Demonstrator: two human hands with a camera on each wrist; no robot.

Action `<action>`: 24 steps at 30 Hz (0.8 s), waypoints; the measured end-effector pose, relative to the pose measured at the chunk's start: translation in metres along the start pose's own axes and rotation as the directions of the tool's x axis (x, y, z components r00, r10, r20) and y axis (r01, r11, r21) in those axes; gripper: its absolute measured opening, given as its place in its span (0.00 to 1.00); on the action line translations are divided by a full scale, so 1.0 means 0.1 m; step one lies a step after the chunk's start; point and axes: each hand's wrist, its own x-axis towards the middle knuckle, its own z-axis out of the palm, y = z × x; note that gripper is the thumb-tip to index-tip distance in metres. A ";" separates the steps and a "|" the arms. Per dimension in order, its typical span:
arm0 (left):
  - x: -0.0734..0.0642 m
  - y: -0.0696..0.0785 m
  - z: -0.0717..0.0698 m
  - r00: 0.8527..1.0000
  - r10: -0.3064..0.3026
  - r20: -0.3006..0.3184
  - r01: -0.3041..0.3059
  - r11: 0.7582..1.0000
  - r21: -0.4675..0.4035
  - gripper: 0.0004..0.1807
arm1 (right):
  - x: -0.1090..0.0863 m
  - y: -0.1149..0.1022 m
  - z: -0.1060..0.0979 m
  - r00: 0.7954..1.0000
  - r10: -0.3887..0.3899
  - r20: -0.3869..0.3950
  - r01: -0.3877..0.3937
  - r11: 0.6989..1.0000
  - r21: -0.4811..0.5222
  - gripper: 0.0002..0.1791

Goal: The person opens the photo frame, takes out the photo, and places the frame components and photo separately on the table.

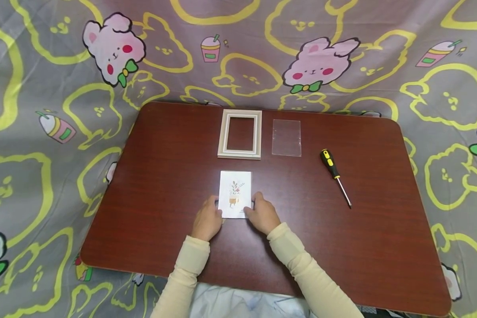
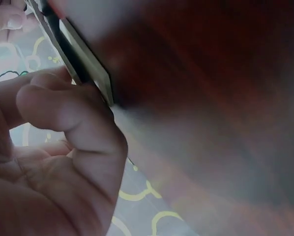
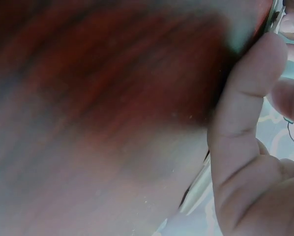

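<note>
A small white picture print [image 1: 234,179] with a potted-plant drawing is on the near middle of the table. My left hand [image 1: 207,219] grips its lower left edge, thumb near the corner. At the lower right corner, my right hand [image 1: 264,214] pinches the print, thumb on top and fingers along the side. The left wrist view shows thin layered edges [image 2: 90,61] by the left fingers; what lies under the print is mostly hidden. In the right wrist view, the right hand [image 3: 248,142] hides most of the print.
Beyond the print lies a cream picture frame [image 1: 224,134] with an open middle. Right of it is a clear rectangular sheet [image 1: 286,138]. A black and yellow screwdriver [image 1: 330,164] lies farther right on the brown table [image 1: 163,176]. Patterned cloth [image 1: 246,44] hangs behind.
</note>
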 end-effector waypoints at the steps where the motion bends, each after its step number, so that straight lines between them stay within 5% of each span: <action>1: 0.00 0.00 0.00 1.000 -0.001 -0.003 0.001 1.000 0.004 0.21 | 0.00 0.00 0.00 1.000 0.003 0.001 -0.003 1.000 0.001 0.17; 12: 0.02 0.01 -0.01 0.997 -0.070 -0.042 0.071 0.997 0.022 0.20 | 0.00 0.01 0.00 1.000 -0.017 0.017 0.017 1.000 -0.022 0.16; 24: -0.03 0.07 -0.15 0.998 -0.028 -0.059 0.016 0.980 -0.199 0.06 | 0.06 0.06 -0.09 1.000 0.022 -0.003 -0.022 1.000 -0.006 0.09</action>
